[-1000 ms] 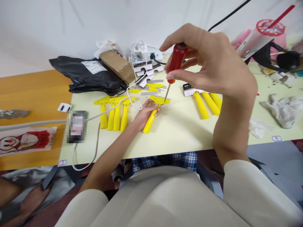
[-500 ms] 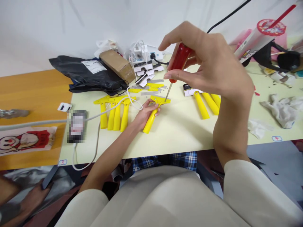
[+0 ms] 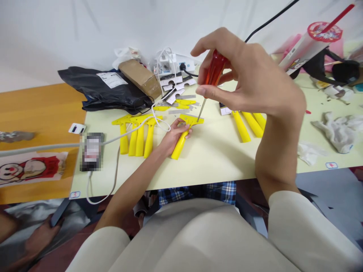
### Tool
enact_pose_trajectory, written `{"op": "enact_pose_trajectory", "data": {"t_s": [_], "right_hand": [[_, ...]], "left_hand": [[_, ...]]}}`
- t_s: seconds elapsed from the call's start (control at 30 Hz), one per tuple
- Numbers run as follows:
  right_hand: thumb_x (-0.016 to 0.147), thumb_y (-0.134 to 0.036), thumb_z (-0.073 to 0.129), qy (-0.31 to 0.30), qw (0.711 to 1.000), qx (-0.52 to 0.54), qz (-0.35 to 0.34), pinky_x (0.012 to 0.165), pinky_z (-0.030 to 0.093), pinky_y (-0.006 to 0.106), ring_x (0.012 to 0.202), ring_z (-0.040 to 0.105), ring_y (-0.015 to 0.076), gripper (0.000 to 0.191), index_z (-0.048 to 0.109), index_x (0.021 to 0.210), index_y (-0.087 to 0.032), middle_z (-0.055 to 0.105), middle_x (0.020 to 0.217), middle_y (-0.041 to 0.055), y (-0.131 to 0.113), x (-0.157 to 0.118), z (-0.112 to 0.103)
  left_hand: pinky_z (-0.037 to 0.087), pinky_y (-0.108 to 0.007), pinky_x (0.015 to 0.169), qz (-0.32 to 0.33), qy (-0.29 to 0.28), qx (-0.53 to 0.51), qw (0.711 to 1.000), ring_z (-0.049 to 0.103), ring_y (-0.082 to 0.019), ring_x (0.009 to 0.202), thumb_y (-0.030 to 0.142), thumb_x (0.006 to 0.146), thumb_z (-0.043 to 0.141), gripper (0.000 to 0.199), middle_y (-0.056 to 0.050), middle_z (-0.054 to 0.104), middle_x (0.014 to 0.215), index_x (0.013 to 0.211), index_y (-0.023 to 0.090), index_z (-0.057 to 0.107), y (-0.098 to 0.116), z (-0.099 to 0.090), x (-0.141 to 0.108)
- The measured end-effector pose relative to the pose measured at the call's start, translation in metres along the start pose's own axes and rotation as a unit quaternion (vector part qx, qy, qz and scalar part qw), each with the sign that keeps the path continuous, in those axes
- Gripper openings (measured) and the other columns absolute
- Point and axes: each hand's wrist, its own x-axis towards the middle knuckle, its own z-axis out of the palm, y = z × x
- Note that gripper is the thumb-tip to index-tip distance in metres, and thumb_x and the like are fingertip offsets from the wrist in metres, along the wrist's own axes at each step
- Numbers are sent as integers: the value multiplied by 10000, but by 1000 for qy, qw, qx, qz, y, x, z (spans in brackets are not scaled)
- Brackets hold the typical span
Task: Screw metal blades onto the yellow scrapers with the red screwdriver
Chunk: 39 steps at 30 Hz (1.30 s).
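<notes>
My left hand (image 3: 175,135) is closed around a yellow scraper (image 3: 180,146) just below its wide head, pressing it to the table. In my right hand (image 3: 255,79), thumb and fingers grip the red handle of a screwdriver (image 3: 214,71). Its thin shaft slants down, and the tip meets a screw at the right end of the scraper's head. Several more yellow scrapers (image 3: 138,138) lie in a row left of my left hand. Beyond it are loose yellow head pieces (image 3: 185,102) and grey blades (image 3: 178,112). Other yellow handles (image 3: 241,128) lie to the right, partly behind my right forearm.
A white cable (image 3: 116,177) crosses the left side near a phone-like device (image 3: 92,151), its surface pixelated. At the back are a black plastic bag (image 3: 93,88), a cardboard box (image 3: 140,77) and a power strip (image 3: 185,66). A cup (image 3: 300,51) and crumpled tissue (image 3: 340,132) stand right. A co-worker's hand (image 3: 42,234) shows lower left.
My right hand and wrist have shifted slightly, and the red handle has turned a little in my fingers. The tip stays at the screw, and my left hand keeps its hold.
</notes>
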Motion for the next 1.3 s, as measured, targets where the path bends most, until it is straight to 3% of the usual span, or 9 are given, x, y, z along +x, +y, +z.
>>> {"op": "enact_pose_trajectory", "data": {"t_s": [0.13,0.3,0.5,0.7,0.87,0.93,1.07,1.17,1.3], "right_hand": [[860,-176,774,-27,999,37,-3,955,682,469,1032,774,292,672,619,1467,-419,782,1247,-17,0,-2,-2],[856,-314,878,11,1000,8,-23,873,696,528,900,765,330,492,714,1300,-452,806,961,-23,3,2,-1],[912,-230,749,-33,999,28,-11,961,683,486,1057,769,295,664,591,1542,-370,767,1282,6,0,-3,-2],[884,-371,868,28,999,4,-19,904,703,494,955,773,312,526,712,1383,-428,797,1035,-13,7,0,2],[888,-256,801,-14,999,1,-29,964,700,427,1151,760,289,746,566,1584,-387,719,1416,10,6,-1,-1],[894,-212,795,-13,1000,1,-29,959,710,401,1144,773,271,764,551,1586,-425,745,1369,-18,5,-2,-2],[951,-301,808,18,999,-32,-35,942,725,401,996,799,257,581,636,1489,-441,799,1167,-35,6,0,-1],[947,-314,780,-1,999,-38,-36,990,715,419,1053,791,261,643,584,1552,-409,766,1291,-13,7,1,-1],[895,-214,764,-20,999,-13,-33,942,723,378,1152,779,267,773,533,1599,-435,721,1409,-18,7,-1,-2]], "left_hand": [[448,-204,594,1,5,-1,1000,670,-116,806,148,792,939,410,-42,681,1048,1013,212,599,1,0,0],[444,-206,592,4,-10,4,1000,665,-115,802,146,803,929,403,-40,682,1045,1026,215,600,1,1,-1],[449,-205,600,3,1,5,1000,665,-111,810,157,801,937,400,-46,679,1063,1022,209,608,1,1,-1],[437,-215,591,4,-8,4,1000,665,-115,799,156,792,941,415,-35,668,1033,1024,211,601,1,1,-1],[446,-211,596,9,-7,10,1000,659,-107,797,164,801,941,411,-36,677,1046,1020,206,595,2,4,-2],[446,-208,594,9,-7,11,1000,657,-103,794,164,797,944,415,-31,673,1043,1014,206,592,3,5,-3],[446,-206,592,8,-12,12,1000,658,-103,795,169,803,940,409,-31,672,1037,1028,205,600,2,4,-3],[453,-205,595,9,-8,14,1000,662,-105,801,165,806,937,406,-38,679,1040,1032,202,602,1,3,-2],[458,-204,594,10,-6,12,1000,666,-105,799,159,808,933,402,-42,685,1046,1031,201,601,1,3,-1]]}}
